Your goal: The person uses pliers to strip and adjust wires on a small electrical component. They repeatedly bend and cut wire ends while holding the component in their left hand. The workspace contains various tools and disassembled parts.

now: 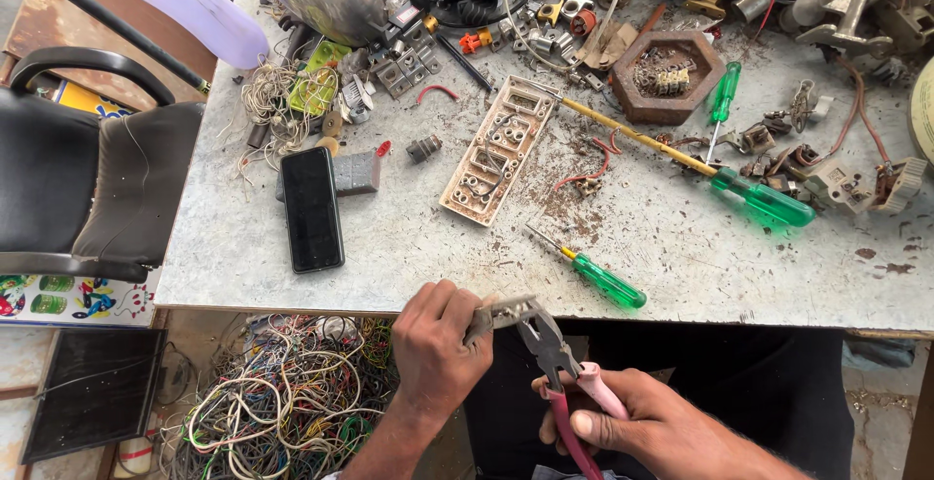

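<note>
Pink-handled pliers [559, 368] sit in the right hand [662, 426], fingers wrapped around the grips, jaws biting a small grey metal piece [491, 313]. Left hand [438, 344] pinches that piece, fingers closed on it, just below the grey table's edge [292, 295], near a green screwdriver [595, 274].

Work surface: a desk [292, 276] with a grey, speckled, scratched top, dusted with rust-brown debris toward its centre. Lighting: even daylight, soft shadows only. Seating: a black chair [88, 188] with a curved armrest stands at the desk's left edge. Floor: beneath the desk's front edge lies a tangled heap of multicoloured wires [282, 392]; beside it, a dark flat panel [92, 383] rests on the bare concrete floor [880, 412].
</note>
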